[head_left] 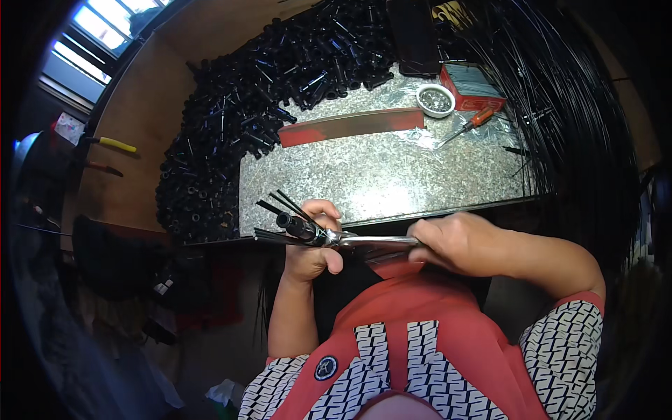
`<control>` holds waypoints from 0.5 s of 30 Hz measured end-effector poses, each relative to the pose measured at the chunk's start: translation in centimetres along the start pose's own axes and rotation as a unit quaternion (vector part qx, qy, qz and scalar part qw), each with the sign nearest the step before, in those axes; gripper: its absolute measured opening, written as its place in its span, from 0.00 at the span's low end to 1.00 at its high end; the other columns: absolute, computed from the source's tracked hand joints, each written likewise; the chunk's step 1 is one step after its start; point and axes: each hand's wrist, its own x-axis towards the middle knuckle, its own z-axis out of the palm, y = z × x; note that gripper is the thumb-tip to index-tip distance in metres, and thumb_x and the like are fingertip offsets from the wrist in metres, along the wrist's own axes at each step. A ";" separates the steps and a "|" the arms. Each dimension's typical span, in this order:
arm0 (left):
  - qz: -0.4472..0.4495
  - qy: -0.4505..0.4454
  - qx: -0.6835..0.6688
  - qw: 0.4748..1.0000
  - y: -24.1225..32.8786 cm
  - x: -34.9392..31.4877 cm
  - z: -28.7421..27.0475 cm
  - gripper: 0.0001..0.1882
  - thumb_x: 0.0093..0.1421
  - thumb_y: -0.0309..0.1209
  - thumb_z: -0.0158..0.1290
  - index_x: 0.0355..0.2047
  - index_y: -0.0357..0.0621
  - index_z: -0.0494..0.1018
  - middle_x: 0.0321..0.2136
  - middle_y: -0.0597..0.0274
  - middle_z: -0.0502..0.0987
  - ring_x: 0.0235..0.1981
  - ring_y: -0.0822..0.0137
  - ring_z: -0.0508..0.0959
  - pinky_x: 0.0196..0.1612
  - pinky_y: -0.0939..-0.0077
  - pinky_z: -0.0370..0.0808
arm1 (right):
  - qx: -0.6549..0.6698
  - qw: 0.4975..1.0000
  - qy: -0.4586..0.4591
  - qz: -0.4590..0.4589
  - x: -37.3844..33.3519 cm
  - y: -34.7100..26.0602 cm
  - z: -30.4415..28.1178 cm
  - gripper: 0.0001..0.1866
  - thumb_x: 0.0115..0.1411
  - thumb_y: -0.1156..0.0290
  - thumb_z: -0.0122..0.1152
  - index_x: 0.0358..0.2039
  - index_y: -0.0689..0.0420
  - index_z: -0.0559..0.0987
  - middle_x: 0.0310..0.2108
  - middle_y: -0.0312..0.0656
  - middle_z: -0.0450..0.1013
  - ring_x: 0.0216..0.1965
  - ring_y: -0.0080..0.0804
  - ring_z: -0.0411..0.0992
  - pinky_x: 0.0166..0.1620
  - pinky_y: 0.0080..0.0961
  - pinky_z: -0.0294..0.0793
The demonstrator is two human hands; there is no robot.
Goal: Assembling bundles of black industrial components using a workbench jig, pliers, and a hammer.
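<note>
Above my lap, my left hand (313,255) is closed around a black plastic tube part (297,225). Several thin black rods (269,236) fan out from the tube to the left. My right hand (455,241) grips the handles of metal pliers (378,240). The pliers' jaws meet the tube part beside my left fingers; whether they pinch a rod or a wire there, I cannot make out. My right fingertips are partly hidden behind the handles.
A speckled stone worktop (336,168) carries a large heap of black tube parts (280,77), a reddish metal bar (350,127), a white bowl of small metal bits (435,101), a red box (470,89) and an orange-handled screwdriver (476,120). Long black rods (581,105) hang at right; yellow-handled pliers (115,144) at left.
</note>
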 end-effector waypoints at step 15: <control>0.017 -0.001 0.034 0.999 0.7 0.3 -0.3 0.34 0.29 0.44 0.73 0.34 0.37 0.74 0.24 0.71 0.73 0.26 0.80 0.72 0.29 0.86 0.67 | 0.607 0.741 -0.191 0.214 0.4 -1.7 -1.2 0.13 0.65 0.64 0.51 0.32 0.62 0.69 0.26 0.40 0.74 0.22 0.23 0.74 0.26 0.21 0.76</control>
